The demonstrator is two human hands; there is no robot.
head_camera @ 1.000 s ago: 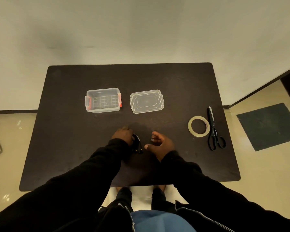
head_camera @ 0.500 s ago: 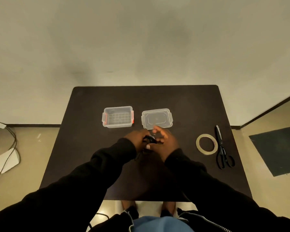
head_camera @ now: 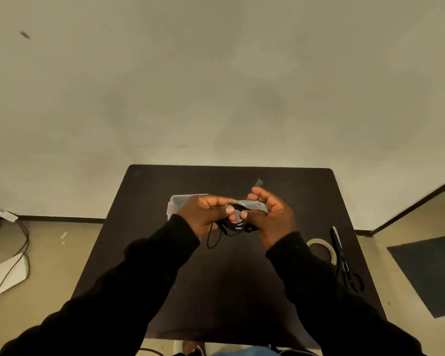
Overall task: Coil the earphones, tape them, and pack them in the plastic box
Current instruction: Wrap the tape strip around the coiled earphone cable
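Head view shows me the largest thing first: the dark brown rectangular table (head_camera: 242, 291), with both black-sleeved arms reaching over it. Behind the hands sits the clear plastic storage box (head_camera: 176, 201), mostly hidden, and just right of it the clear flat lid (head_camera: 258, 206), of which I see only a strip. At the right edge lie the black-handled scissors (head_camera: 343, 258), touching or just beside the ring of pale adhesive tape (head_camera: 321, 246). My left hand (head_camera: 206, 217) is curled closed around the loops of the thin black earphones (head_camera: 233, 224), held in the air above the table; my right hand (head_camera: 272, 222) pinches the bundle's other side with thumb and lower fingers while the upper fingers stand loosely spread. One loop of cord dangles below the left hand. I judge the cord light, limp and springy, likely to uncoil if released, so I would keep hold across all the gathered strands at one point, not by the buds or a single loop.
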